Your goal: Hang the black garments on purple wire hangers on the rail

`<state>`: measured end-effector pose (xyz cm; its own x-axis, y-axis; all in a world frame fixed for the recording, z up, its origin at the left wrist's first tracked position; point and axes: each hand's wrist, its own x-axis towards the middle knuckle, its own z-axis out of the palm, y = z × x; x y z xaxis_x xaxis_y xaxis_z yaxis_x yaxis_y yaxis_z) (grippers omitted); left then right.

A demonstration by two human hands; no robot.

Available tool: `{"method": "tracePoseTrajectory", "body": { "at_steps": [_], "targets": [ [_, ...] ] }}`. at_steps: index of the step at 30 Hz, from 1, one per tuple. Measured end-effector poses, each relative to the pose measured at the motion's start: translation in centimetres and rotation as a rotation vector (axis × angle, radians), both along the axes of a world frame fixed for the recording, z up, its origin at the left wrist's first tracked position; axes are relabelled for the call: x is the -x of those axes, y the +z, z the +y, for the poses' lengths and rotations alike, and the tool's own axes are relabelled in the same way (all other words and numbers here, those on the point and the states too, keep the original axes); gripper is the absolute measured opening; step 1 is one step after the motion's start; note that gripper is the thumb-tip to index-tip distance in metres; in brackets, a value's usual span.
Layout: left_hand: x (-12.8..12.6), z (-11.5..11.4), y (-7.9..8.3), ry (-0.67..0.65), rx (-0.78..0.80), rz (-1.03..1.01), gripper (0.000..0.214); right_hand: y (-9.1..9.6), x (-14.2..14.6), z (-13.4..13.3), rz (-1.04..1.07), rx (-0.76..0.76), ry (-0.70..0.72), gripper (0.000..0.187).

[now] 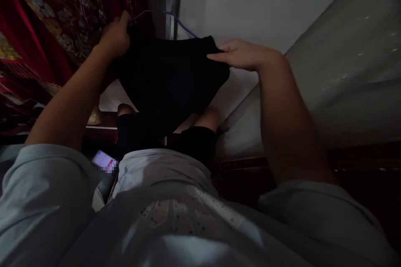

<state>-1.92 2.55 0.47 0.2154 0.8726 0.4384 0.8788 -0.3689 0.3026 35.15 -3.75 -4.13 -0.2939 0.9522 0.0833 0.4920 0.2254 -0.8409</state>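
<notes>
A black garment [171,79] hangs in front of me on a purple hanger [181,23]. My left hand [115,35] is closed on the garment's upper left corner, near the hanger's wire. My right hand [241,53] pinches the garment's upper right edge, fingers pressed together and pointing left. Below the cloth I see my own knees in black shorts [197,142].
A red and gold patterned cloth [62,12] fills the upper left. A pale mattress or bed [344,71] runs along the right. A lit phone [103,160] lies low at the left. A white wall [250,0] stands behind the garment.
</notes>
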Motion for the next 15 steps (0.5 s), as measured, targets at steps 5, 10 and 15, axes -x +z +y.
{"method": "tracePoseTrajectory", "body": {
  "at_steps": [5,10,15],
  "targets": [
    [-0.7,0.9,-1.0,-0.015,0.009,0.004,0.038,2.8,3.3,-0.5,0.515,0.06,0.141,0.039],
    [-2.3,1.5,-1.3,-0.026,0.06,-0.065,0.037,2.4,7.9,1.8,0.671,0.08,0.159,0.048],
    [-2.8,1.8,-1.7,-0.024,0.066,-0.101,0.041,1.3,10.0,3.0,0.622,-0.03,0.049,0.051]
  ]
}}
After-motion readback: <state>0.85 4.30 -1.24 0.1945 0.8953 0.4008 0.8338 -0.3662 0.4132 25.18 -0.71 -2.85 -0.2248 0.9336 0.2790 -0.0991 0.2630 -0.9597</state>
